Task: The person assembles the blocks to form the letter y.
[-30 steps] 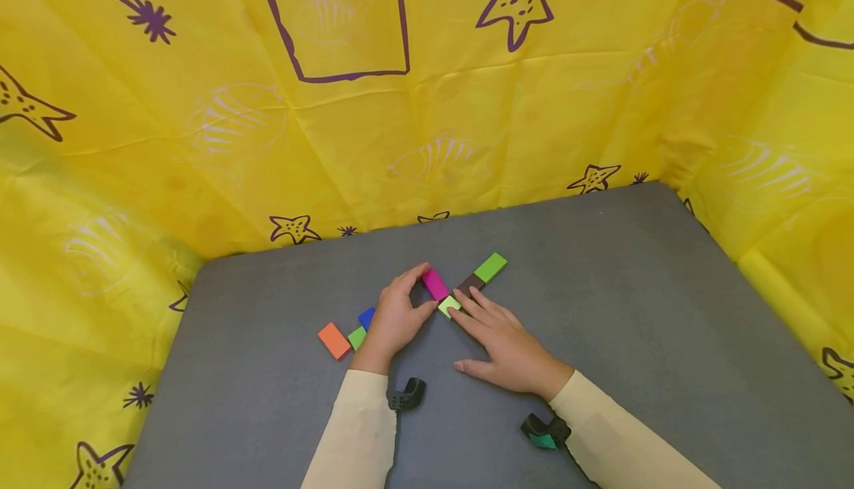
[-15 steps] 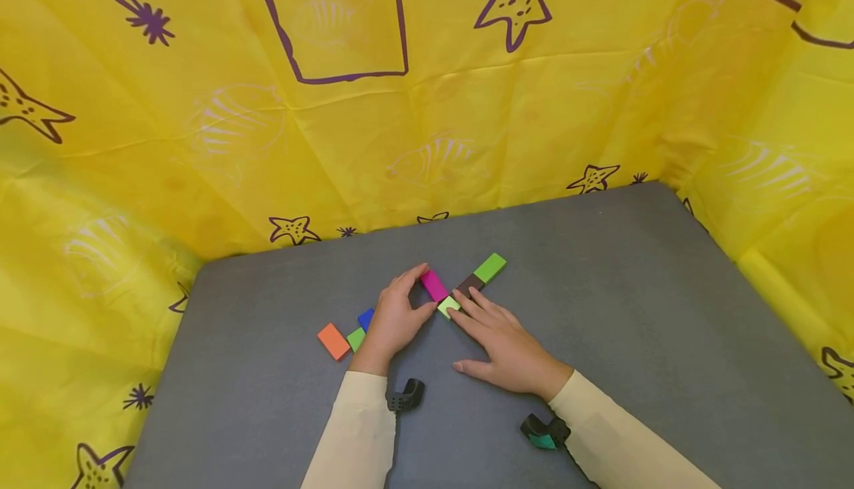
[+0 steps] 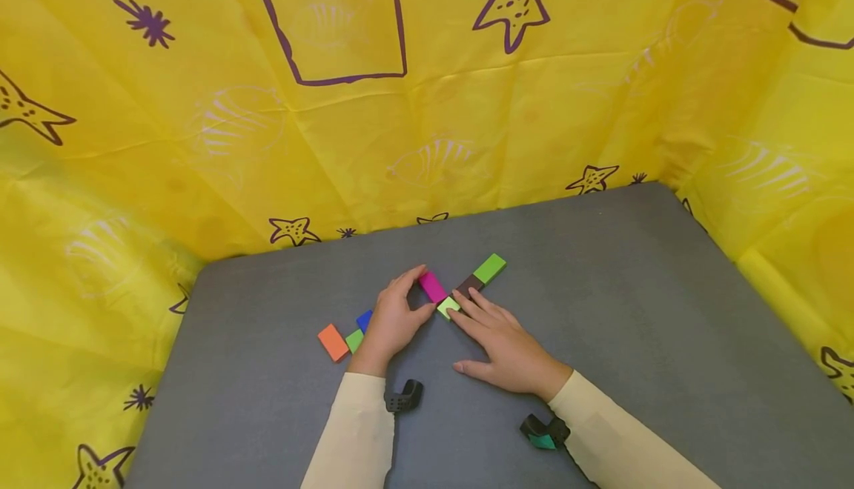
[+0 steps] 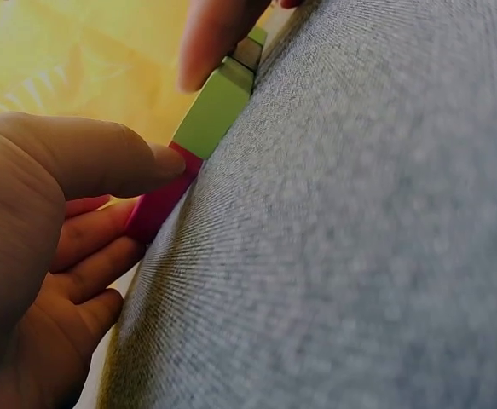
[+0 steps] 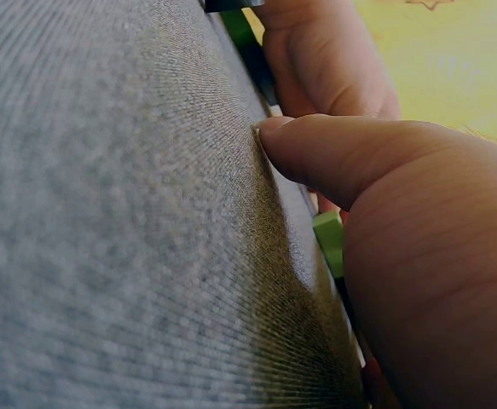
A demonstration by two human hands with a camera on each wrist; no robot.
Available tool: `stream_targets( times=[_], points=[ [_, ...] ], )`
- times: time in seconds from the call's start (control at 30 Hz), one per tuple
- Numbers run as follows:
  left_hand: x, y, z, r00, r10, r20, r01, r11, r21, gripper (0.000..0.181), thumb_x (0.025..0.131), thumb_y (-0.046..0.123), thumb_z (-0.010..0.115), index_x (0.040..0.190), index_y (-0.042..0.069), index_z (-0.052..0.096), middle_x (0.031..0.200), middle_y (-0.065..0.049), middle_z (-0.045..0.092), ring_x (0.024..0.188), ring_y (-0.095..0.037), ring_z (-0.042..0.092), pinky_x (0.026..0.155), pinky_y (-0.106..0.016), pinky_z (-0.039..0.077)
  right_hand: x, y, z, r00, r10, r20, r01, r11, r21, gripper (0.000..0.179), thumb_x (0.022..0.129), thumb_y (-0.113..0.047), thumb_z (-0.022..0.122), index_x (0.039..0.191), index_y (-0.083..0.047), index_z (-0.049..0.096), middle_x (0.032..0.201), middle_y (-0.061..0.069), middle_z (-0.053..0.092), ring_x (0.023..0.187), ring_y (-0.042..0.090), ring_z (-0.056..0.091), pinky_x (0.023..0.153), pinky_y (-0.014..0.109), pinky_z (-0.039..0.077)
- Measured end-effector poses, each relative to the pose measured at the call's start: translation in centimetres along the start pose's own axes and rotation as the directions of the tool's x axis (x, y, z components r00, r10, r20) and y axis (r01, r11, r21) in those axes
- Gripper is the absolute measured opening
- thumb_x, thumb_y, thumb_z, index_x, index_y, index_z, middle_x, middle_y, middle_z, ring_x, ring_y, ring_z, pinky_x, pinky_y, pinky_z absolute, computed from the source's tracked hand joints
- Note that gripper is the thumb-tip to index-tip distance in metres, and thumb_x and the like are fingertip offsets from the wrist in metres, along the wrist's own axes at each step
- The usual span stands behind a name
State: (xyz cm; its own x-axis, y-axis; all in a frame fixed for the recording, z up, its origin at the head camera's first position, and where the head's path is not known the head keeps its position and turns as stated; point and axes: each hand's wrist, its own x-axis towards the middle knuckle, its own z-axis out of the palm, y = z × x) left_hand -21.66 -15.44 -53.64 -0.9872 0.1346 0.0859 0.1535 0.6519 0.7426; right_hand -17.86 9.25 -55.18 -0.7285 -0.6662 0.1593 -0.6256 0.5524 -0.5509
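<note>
My left hand [image 3: 394, 318] pinches a magenta block [image 3: 432, 287], thumb at its near end and a finger at the far end. In the left wrist view, the magenta block [image 4: 164, 203] meets the end of a light green block [image 4: 214, 111]. My right hand [image 3: 507, 344] lies with fingers spread; fingertips touch the light green block [image 3: 448, 310] and a dark brown block [image 3: 470, 286]. Its thumb rests on the table cloth. A bright green block [image 3: 491, 269] continues the row beyond the brown one. The right fingers partly hide the light green and brown blocks.
Left of my left wrist lie an orange block [image 3: 333, 342], a green block [image 3: 354, 340] and a blue block [image 3: 364, 320], the last partly covered by the hand. Grey cloth covers the table [image 3: 600, 311]. A yellow patterned curtain [image 3: 347, 133] rises behind it.
The magenta block and my left hand have shifted very slightly left in the head view, along with a small drift of the whole picture. My right hand stays in place.
</note>
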Motion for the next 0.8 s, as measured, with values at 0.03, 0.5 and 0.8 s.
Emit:
stream_targets(
  times=[0.03, 0.5, 0.8],
  points=[
    [-0.02, -0.05, -0.03, 1.0, -0.002, 0.001, 0.002, 1.0, -0.001, 0.071, 0.096, 0.015, 0.086, 0.16, 0.01, 0.056, 0.156, -0.01, 0.059, 0.146, -0.033, 0.051, 0.119, -0.056, 0.04, 0.0, 0.01, 0.02, 1.0, -0.001, 0.0, 0.001, 1.0, -0.002, 0.085, 0.101, -0.045, 0.079, 0.169, -0.011, 0.041, 0.18, 0.006, 0.02, 0.165, 0.03, 0.008, 0.124, 0.066, 0.023],
    [-0.19, -0.42, -0.16, 1.0, 0.013, 0.006, -0.014, 1.0, 0.012, 0.072, 0.095, 0.014, 0.086, 0.16, 0.009, 0.055, 0.156, -0.011, 0.059, 0.146, -0.033, 0.05, 0.119, -0.058, 0.039, 0.03, 0.11, 0.1, 1.0, 0.008, 0.004, -0.008, 1.0, -0.006, 0.085, 0.101, -0.047, 0.079, 0.17, -0.012, 0.041, 0.18, 0.005, 0.02, 0.165, 0.029, 0.007, 0.124, 0.065, 0.022],
    [-0.19, -0.24, -0.15, 1.0, 0.006, 0.001, -0.006, 1.0, 0.009, 0.071, 0.095, 0.014, 0.086, 0.16, 0.009, 0.056, 0.156, -0.011, 0.059, 0.146, -0.033, 0.05, 0.119, -0.057, 0.039, 0.05, 0.03, 0.06, 1.0, 0.007, 0.003, -0.007, 1.0, -0.005, 0.085, 0.101, -0.046, 0.079, 0.169, -0.011, 0.042, 0.18, 0.005, 0.02, 0.165, 0.029, 0.008, 0.124, 0.065, 0.023]
  ],
)
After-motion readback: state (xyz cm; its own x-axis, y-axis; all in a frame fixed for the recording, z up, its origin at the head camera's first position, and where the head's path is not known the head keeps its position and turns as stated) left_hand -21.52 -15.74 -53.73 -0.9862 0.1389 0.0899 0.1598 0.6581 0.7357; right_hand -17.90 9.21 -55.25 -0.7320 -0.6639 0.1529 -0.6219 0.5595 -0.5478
